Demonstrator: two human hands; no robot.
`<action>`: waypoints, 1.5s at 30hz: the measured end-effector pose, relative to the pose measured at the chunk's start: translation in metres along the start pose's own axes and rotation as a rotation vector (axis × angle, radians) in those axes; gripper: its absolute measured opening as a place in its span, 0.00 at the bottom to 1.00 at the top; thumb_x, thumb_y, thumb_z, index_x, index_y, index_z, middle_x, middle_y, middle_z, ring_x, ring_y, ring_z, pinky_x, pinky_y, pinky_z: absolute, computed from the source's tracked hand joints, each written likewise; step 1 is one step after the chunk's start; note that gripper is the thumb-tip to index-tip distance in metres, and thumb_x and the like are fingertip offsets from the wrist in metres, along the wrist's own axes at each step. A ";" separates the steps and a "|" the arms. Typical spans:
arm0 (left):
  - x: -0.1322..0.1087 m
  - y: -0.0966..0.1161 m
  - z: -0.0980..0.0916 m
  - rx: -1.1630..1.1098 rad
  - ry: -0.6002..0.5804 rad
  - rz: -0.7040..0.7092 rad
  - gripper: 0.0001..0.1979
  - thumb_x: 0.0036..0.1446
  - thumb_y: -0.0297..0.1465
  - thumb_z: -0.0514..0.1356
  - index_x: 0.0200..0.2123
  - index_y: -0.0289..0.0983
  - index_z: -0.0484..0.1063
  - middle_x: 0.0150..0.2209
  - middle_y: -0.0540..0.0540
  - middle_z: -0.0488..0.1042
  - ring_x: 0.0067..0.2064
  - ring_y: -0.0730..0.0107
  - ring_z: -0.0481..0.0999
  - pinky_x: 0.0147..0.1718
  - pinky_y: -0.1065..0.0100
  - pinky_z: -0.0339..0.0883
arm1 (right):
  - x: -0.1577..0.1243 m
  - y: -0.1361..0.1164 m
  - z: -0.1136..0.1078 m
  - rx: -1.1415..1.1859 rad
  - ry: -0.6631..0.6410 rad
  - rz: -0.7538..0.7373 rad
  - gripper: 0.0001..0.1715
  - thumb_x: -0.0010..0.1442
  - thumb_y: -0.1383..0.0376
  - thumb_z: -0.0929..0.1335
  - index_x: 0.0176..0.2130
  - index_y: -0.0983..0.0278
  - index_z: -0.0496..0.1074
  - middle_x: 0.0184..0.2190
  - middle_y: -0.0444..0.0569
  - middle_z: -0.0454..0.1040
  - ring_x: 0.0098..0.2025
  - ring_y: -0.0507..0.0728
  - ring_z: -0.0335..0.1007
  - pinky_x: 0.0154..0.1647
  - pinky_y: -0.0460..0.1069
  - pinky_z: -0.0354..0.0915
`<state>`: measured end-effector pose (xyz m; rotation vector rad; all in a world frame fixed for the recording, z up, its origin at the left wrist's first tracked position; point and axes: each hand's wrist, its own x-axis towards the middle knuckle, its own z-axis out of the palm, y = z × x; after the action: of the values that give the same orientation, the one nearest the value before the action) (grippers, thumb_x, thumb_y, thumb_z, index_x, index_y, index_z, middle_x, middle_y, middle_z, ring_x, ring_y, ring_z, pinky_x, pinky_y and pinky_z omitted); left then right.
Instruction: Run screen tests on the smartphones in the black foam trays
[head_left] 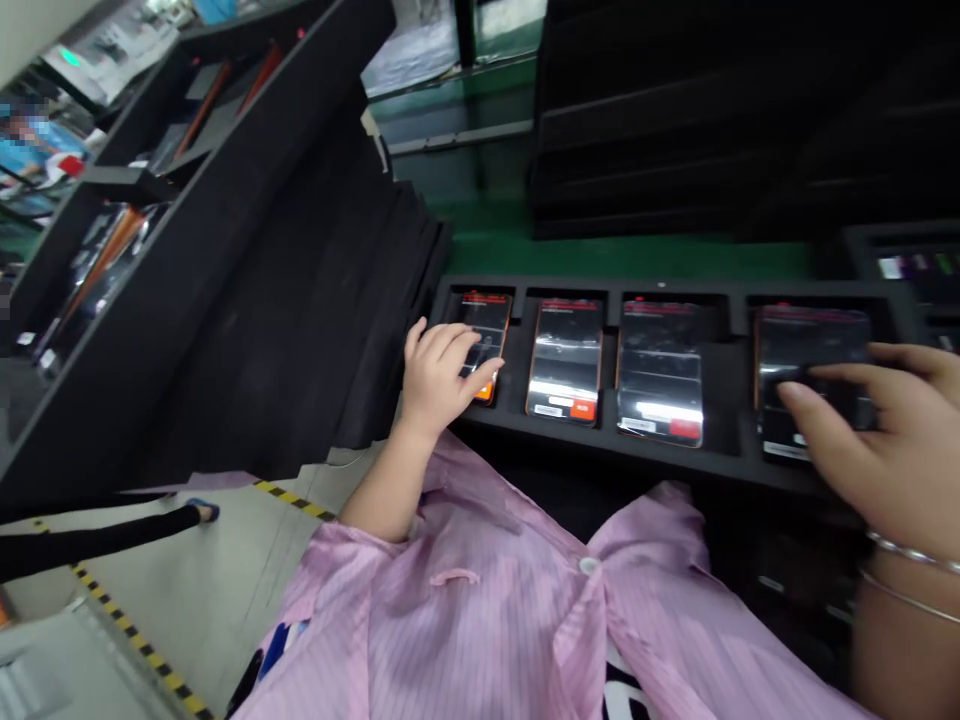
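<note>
A black foam tray point(517, 375) lies in front of me with smartphones in its compartments. My left hand point(439, 378) rests over the leftmost phone point(491, 322), fingers and thumb apart, covering part of its screen. Over the rightmost phone point(780, 350), my right hand point(892, 425) is spread with thumb and fingers apart; whether the fingertips touch the glass I cannot tell. Between the hands lie two more phones, an orange-edged phone point(566, 350) and another phone point(660, 370). Both show dark screens with red text at the top and a red block low down.
To the left, a tall stack of black trays point(300, 270) holds phones standing on edge in its tilted top tray point(157, 170). More black trays point(675, 120) are stacked beyond the green surface point(487, 220). Yellow-black tape point(135, 630) marks the floor. A person's leg point(97, 540) shows at lower left.
</note>
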<state>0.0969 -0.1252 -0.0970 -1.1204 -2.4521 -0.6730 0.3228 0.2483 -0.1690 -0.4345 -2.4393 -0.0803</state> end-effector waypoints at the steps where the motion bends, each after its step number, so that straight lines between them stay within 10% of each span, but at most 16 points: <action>1: 0.000 -0.001 -0.001 -0.017 0.034 0.016 0.19 0.70 0.47 0.57 0.45 0.38 0.78 0.48 0.42 0.81 0.52 0.59 0.80 0.68 0.51 0.57 | 0.004 -0.006 -0.005 0.033 0.036 -0.013 0.37 0.68 0.40 0.58 0.40 0.65 0.78 0.42 0.67 0.77 0.50 0.70 0.78 0.50 0.62 0.73; 16: -0.005 -0.006 -0.005 -0.054 0.179 0.182 0.11 0.64 0.38 0.58 0.44 0.39 0.76 0.41 0.44 0.83 0.43 0.61 0.83 0.57 0.53 0.71 | 0.010 -0.019 -0.017 0.173 0.030 0.114 0.29 0.66 0.44 0.63 0.42 0.64 0.79 0.48 0.65 0.78 0.53 0.70 0.76 0.57 0.63 0.70; 27: -0.012 0.003 -0.005 -0.091 0.064 0.105 0.13 0.66 0.40 0.57 0.44 0.40 0.77 0.44 0.43 0.82 0.47 0.60 0.82 0.63 0.50 0.64 | 0.009 -0.022 -0.024 0.201 0.112 0.120 0.24 0.67 0.47 0.64 0.39 0.63 0.77 0.46 0.62 0.79 0.52 0.67 0.77 0.58 0.60 0.70; 32: -0.035 0.036 0.009 -0.067 -0.113 0.167 0.21 0.64 0.47 0.63 0.55 0.43 0.77 0.58 0.41 0.77 0.63 0.49 0.72 0.67 0.45 0.58 | 0.001 -0.067 -0.046 0.328 0.029 0.034 0.17 0.66 0.54 0.68 0.47 0.63 0.74 0.50 0.62 0.76 0.57 0.69 0.73 0.61 0.63 0.68; 36: -0.045 0.050 0.008 0.032 -0.242 0.194 0.29 0.59 0.56 0.65 0.58 0.48 0.76 0.68 0.40 0.68 0.71 0.39 0.60 0.70 0.35 0.47 | -0.007 -0.111 -0.061 0.510 -0.138 -0.110 0.32 0.65 0.56 0.71 0.64 0.63 0.64 0.60 0.65 0.68 0.68 0.73 0.61 0.68 0.70 0.62; 41: -0.051 0.022 -0.023 -0.050 -0.017 0.083 0.31 0.65 0.54 0.59 0.63 0.42 0.68 0.68 0.34 0.64 0.72 0.44 0.58 0.68 0.41 0.57 | -0.017 -0.131 -0.056 0.424 -0.184 -0.162 0.47 0.65 0.54 0.71 0.73 0.61 0.52 0.65 0.67 0.65 0.71 0.77 0.57 0.68 0.74 0.60; 45: -0.065 -0.006 -0.032 0.016 -0.024 -0.104 0.24 0.69 0.46 0.59 0.61 0.39 0.68 0.63 0.35 0.70 0.68 0.50 0.66 0.66 0.46 0.63 | -0.015 -0.134 -0.052 0.285 -0.195 -0.232 0.28 0.67 0.54 0.69 0.61 0.65 0.68 0.65 0.70 0.66 0.70 0.82 0.56 0.66 0.77 0.59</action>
<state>0.1360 -0.1854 -0.1051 -1.0061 -2.5459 -0.6733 0.3204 0.1087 -0.1307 -0.0322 -2.6308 0.2190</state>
